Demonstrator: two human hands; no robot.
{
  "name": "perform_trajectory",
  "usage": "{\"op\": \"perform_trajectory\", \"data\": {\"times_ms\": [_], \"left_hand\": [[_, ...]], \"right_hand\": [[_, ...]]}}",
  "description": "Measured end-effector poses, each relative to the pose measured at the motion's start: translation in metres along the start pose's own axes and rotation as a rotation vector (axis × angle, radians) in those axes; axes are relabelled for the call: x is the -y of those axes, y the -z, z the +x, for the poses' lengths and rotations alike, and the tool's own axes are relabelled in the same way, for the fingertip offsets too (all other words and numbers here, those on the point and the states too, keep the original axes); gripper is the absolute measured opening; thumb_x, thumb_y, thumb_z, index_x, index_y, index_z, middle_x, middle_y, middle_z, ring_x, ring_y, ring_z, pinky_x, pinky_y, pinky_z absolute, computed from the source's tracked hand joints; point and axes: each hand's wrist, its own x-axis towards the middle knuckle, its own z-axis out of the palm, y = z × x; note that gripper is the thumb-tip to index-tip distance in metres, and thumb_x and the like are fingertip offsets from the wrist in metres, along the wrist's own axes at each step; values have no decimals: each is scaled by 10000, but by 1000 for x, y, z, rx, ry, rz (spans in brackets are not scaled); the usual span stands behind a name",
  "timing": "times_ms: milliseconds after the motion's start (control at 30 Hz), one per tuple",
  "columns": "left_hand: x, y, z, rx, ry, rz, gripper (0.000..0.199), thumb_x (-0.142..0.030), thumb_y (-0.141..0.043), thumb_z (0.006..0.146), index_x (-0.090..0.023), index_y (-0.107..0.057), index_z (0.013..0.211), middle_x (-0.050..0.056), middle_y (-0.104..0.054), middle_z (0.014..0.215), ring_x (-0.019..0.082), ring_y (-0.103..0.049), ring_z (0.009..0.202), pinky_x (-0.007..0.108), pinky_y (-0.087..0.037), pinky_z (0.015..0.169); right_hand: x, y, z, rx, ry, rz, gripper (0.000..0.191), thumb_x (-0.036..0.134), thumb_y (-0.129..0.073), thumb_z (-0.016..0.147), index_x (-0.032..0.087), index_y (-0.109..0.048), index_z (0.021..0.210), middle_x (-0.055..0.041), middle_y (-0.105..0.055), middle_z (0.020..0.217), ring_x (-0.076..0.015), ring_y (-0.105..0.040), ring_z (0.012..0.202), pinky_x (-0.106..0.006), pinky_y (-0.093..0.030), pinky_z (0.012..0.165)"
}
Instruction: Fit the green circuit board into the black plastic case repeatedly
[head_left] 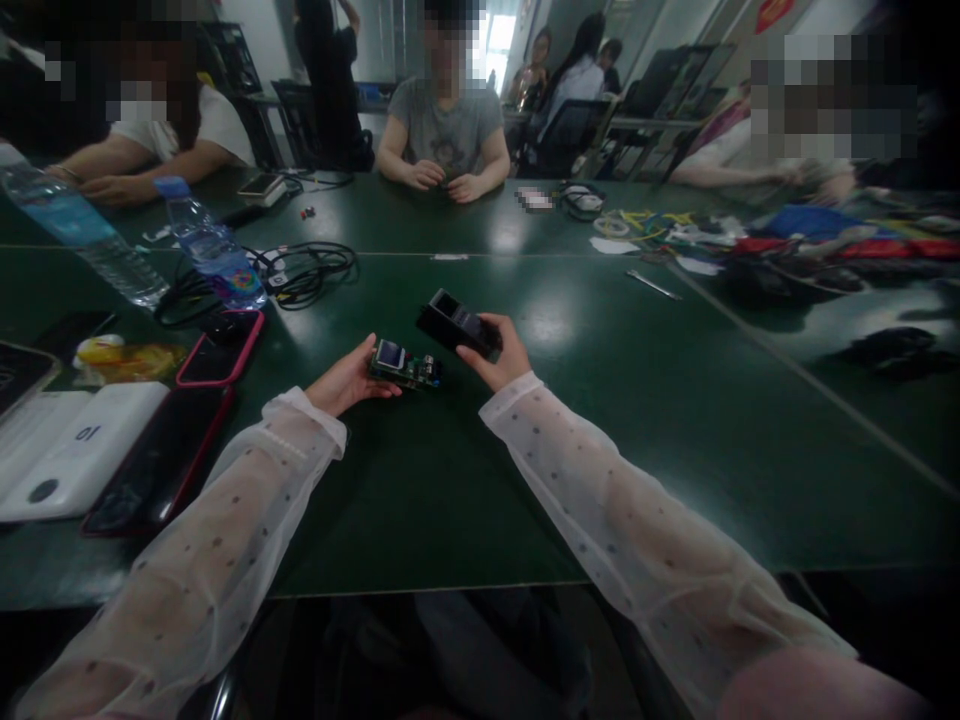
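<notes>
Between the thumb and fingers of my left hand is a green circuit board with a small screen at its left end and small parts at its right. My right hand grips a black plastic case with a window-like opening near its far left end. The case is tilted and held just above and to the right of the board; the two look apart. Both are held over the green table. My fingers partly cover the right end of the case and the left edge of the board.
At left are two water bottles, coiled black cables, a pink-edged phone, a dark red-edged phone and white power banks. A wrench and a heap of cables lie at right. Several people sit across the table.
</notes>
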Motion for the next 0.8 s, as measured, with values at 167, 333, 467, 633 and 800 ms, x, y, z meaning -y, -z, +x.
{"op": "perform_trajectory", "data": {"times_ms": [167, 333, 467, 633, 800], "left_hand": [[0, -2, 0, -20, -2, 55, 514, -518, -280, 994, -115, -560, 1149, 120, -719, 861, 186, -706, 653, 257, -546, 592], [2, 2, 2, 53, 1, 42, 606, -589, -281, 968, -109, -538, 1236, 144, -727, 909, 216, -714, 701, 300, -549, 646], [3, 3, 3, 67, -6, 29, 638, -603, -288, 960, -87, -538, 1238, 172, -723, 939, 230, -718, 740, 309, -553, 669], [1, 0, 2, 60, -3, 22, 664, -602, -269, 962, -76, -528, 1272, 191, -716, 963, 244, -717, 766, 333, -565, 703], [0, -1, 0, 77, -12, 32, 716, -665, -302, 923, -91, -531, 1284, 200, -711, 1010, 248, -715, 784, 344, -567, 725]], "right_hand": [[30, -16, -15, 67, 83, 96, 518, 403, -720, 733, 246, -484, 1167, -79, -612, 1120, -263, -614, 1039, -457, -504, 909], [33, -26, -23, 169, 151, 57, 525, 319, -736, 712, 235, -497, 1172, -102, -606, 1132, -276, -605, 1059, -475, -492, 927], [25, -26, -20, 183, 158, 18, 524, 290, -724, 724, 262, -487, 1191, -90, -602, 1172, -278, -591, 1099, -492, -475, 957], [19, -24, -17, 303, 139, 13, 533, 335, -708, 754, 251, -465, 1221, -101, -594, 1209, -282, -581, 1131, -491, -477, 959], [19, -24, -17, 335, 153, -49, 560, 363, -698, 771, 251, -447, 1259, -109, -580, 1239, -286, -572, 1143, -494, -464, 978]]}}
